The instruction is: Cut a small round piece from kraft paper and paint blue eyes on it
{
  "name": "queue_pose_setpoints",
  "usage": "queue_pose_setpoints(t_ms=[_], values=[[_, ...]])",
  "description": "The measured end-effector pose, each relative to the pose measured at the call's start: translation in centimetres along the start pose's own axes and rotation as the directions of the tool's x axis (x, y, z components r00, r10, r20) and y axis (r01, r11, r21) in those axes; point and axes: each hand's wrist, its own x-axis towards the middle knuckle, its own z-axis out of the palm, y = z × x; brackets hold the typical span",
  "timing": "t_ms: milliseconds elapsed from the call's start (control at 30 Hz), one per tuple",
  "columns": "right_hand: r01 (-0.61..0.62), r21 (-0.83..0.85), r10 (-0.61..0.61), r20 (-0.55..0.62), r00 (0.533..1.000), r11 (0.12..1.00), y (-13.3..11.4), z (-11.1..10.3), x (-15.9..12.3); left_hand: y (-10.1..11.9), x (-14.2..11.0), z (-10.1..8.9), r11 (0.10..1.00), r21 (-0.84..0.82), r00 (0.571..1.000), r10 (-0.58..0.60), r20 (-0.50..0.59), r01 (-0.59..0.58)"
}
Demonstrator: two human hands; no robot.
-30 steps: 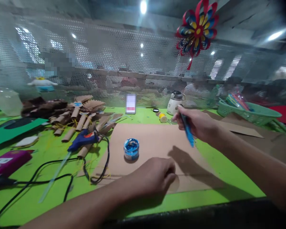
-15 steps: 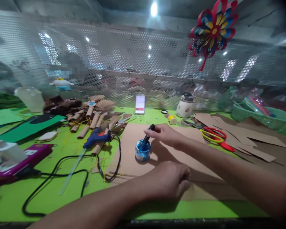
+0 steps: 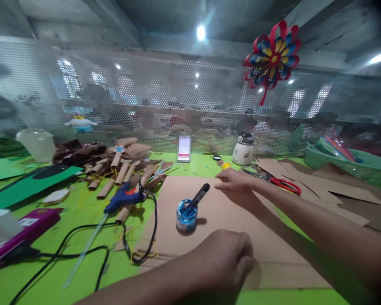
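Observation:
My left hand (image 3: 230,256) rests closed over the near part of a brown paper sheet (image 3: 174,186); whatever its curled fingers hold is hidden. Beyond it, my right hand (image 3: 235,180) reaches over the sheet's far edge, thumb and forefinger apart, with nothing visible between them. Just behind those fingers shows part of a yellow thread spool (image 3: 226,166). A black marker (image 3: 200,195) leans to the right in a small glass jar (image 3: 186,222) smeared with blue, standing on the paper. Red-handled scissors (image 3: 285,185) lie beyond my right forearm.
Left of the sheet are a blue glue gun (image 3: 123,198) with a looping black cable, a purple power strip (image 3: 34,228) and rolled paper tubes (image 3: 106,188). Behind stand a phone (image 3: 184,148) and a white flask (image 3: 244,150). Cut brown paper (image 3: 352,190) and a green basket (image 3: 346,167) lie right.
My right hand has let go of the marker and moved away, right and toward the spool. The marker stays leaning in the jar. The view has tilted upward; my left hand remains closed.

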Motion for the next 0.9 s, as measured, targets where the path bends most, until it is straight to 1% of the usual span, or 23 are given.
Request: queue_pose_setpoints(t_ms=[167,333,400,533,667,767,900], values=[[-0.004,0.008,0.004,0.018,1.0,1.0,0.7,0.4,0.7,-0.1,0.2,-0.2,1.0,-0.011,0.999,-0.021,-0.03,0.021],[0.003,0.033,-0.003,-0.025,1.0,0.999,1.1,1.6,1.5,-0.6,0.7,0.1,1.0,0.002,0.999,-0.006,-0.038,0.007],[0.008,0.039,-0.007,-0.035,0.999,0.999,1.4,1.8,2.1,-0.9,0.9,0.4,1.0,0.003,0.999,-0.008,-0.037,0.008],[0.02,0.031,-0.018,-0.042,0.999,0.999,2.3,1.1,3.8,-1.6,1.3,0.5,1.0,-0.004,0.999,-0.015,-0.042,0.014],[0.014,0.011,-0.013,-0.057,0.998,1.0,3.8,0.1,6.2,-1.8,1.5,0.2,0.999,-0.009,0.999,-0.033,-0.037,0.033],[-0.001,0.005,0.001,-0.055,0.998,1.0,5.4,-0.3,7.8,-1.8,1.6,0.2,0.997,0.007,0.997,-0.076,-0.023,0.076],[0.001,0.001,-0.001,-0.033,0.999,1.0,7.3,-0.5,9.5,-1.8,1.9,1.1,0.988,0.021,0.988,-0.156,-0.01,0.156]])
